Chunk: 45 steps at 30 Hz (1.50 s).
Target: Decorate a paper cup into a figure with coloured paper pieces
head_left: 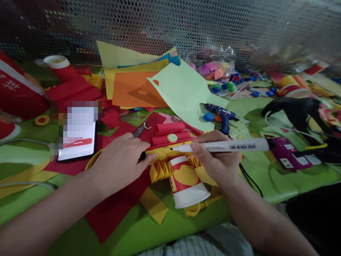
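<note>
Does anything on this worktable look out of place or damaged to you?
The glue gun lies on its side with its nozzle over the pale green sheet and a red light showing, which looks careless if it is hot. I see no spill.

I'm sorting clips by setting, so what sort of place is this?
Probably a craft table: a blue glue gun, stacked colored paper and a decorated paper cup lie beside hands using a marker.

My one view looks from my head, forward and down, with my forearms close below and the table (279,188) stretching ahead.
</note>
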Each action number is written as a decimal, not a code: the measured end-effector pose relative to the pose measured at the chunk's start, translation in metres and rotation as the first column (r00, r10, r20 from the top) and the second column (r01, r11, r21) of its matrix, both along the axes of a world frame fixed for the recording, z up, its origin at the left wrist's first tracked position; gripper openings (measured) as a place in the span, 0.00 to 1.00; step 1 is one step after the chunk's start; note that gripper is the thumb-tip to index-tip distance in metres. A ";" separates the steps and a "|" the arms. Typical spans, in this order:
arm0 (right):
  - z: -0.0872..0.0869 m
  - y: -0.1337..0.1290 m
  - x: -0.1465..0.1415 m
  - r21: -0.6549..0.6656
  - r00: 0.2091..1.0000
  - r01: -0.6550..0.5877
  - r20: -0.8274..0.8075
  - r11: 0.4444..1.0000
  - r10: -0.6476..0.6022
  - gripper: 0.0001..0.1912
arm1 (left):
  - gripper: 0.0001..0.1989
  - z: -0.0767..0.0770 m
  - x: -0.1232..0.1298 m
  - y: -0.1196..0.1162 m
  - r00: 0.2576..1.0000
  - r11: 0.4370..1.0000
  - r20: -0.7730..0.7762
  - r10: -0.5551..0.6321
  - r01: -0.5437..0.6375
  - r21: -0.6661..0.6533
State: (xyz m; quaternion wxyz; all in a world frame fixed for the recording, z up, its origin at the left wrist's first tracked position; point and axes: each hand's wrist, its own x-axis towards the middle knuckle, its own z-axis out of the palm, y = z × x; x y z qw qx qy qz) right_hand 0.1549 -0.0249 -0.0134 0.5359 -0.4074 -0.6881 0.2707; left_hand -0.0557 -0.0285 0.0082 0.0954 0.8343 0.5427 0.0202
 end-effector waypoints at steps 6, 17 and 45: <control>-0.005 0.006 0.013 -0.008 0.980 0.131 -0.149 0.991 -0.130 0.06 | 0.19 -0.001 -0.003 0.000 1.000 1.000 0.014 -0.018 0.018 0.019; -0.007 0.010 0.018 -0.011 0.969 0.135 -0.208 0.991 -0.134 0.07 | 0.21 -0.003 -0.006 0.001 0.998 0.998 -0.018 -0.057 0.058 0.033; -0.002 -0.002 0.010 0.004 0.984 0.004 -0.177 1.000 -0.004 0.06 | 0.15 0.012 0.000 -0.007 0.996 0.997 0.071 0.047 -0.052 0.059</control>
